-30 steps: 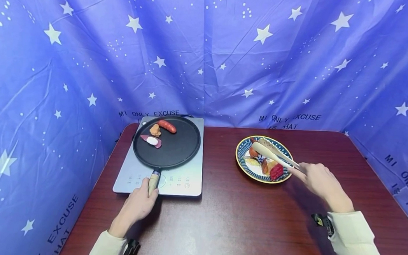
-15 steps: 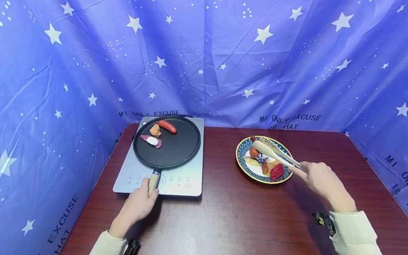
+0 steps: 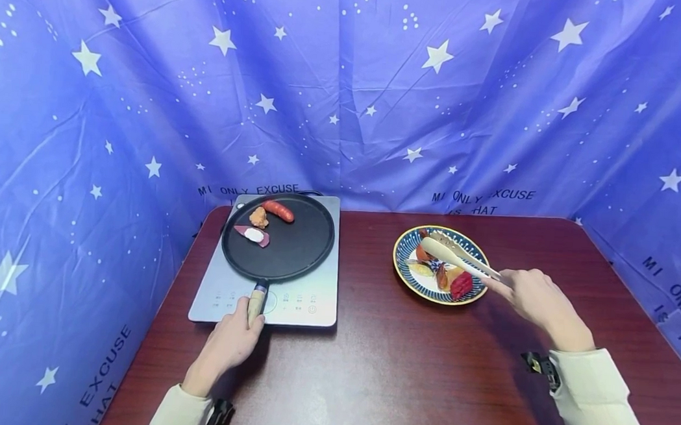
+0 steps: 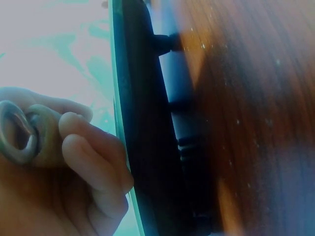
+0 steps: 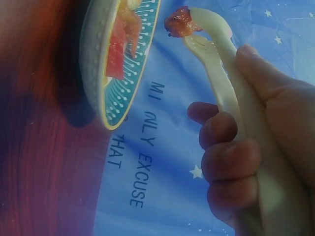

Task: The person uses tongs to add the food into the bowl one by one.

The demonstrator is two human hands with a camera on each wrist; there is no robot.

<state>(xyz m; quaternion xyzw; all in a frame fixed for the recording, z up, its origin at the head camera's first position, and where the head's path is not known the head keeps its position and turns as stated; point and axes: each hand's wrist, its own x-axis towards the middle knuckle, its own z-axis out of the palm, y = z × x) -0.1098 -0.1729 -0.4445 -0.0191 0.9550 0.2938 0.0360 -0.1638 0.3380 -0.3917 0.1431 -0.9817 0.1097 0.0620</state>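
Observation:
My left hand grips the light handle of a flat black frying pan. The left wrist view shows its fingers curled around the handle, near the metal ring at its end. A red sausage, a golden-brown fried lump and a purple piece with a white top lie in the pan. My right hand holds pale tongs over a patterned plate. In the right wrist view, a glossy reddish-brown food piece shows at the tongs' tips.
Under the pan is a silver induction cooker, on the left of the brown table. Several food pieces share the plate, among them a bright red one. A blue star-printed curtain borders the table at the back and sides.
The right forearm has shifted very slightly to the right. My left hand, the pan, its food and the plate stay as they were.

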